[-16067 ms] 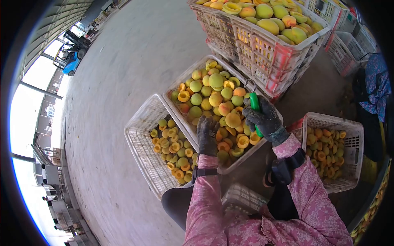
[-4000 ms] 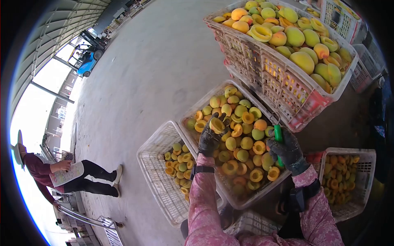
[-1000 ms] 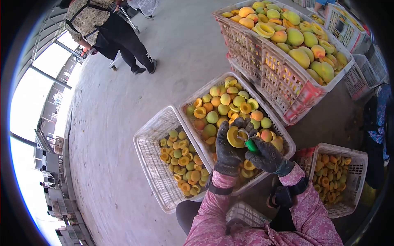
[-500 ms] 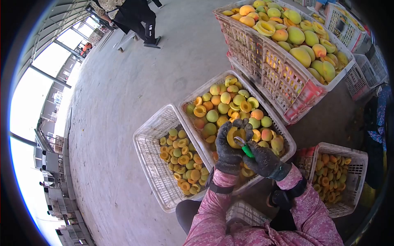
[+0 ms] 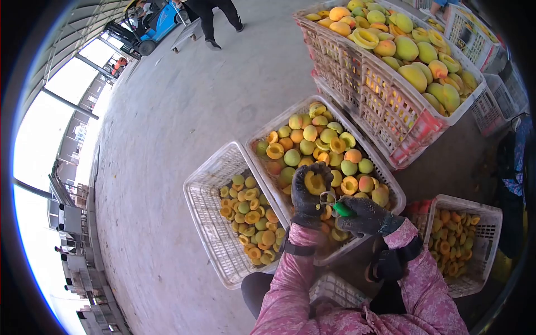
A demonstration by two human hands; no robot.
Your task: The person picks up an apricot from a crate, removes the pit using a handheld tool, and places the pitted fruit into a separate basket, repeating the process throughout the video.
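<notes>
My gloved left hand [image 5: 306, 205] is closed around a yellow peach half [image 5: 315, 182], its hollowed cut face turned up. In my gloved right hand [image 5: 365, 216] is a pitting tool [image 5: 343, 209] with a green handle and a curved metal loop. The loop is beside the lower edge of the peach half, near my left fingers. Both hands are above the middle white crate [image 5: 270, 123], which holds whole and halved peaches. Smaller halves lie in the left crate [image 5: 202, 192], adjoining it.
A tall stacked crate [image 5: 379, 92] heaped with peaches stands at upper right. Another crate [image 5: 484, 251] of halves is by my right arm. Farther off are a person in dark trousers [image 5: 207, 22], a low cart [image 5: 186, 34] and a blue forklift [image 5: 162, 25].
My right hand has drawn the tool back from the peach half's hollow, down and right. The left hand has shifted slightly left. The background person has moved right, and the blue forklift now shows.
</notes>
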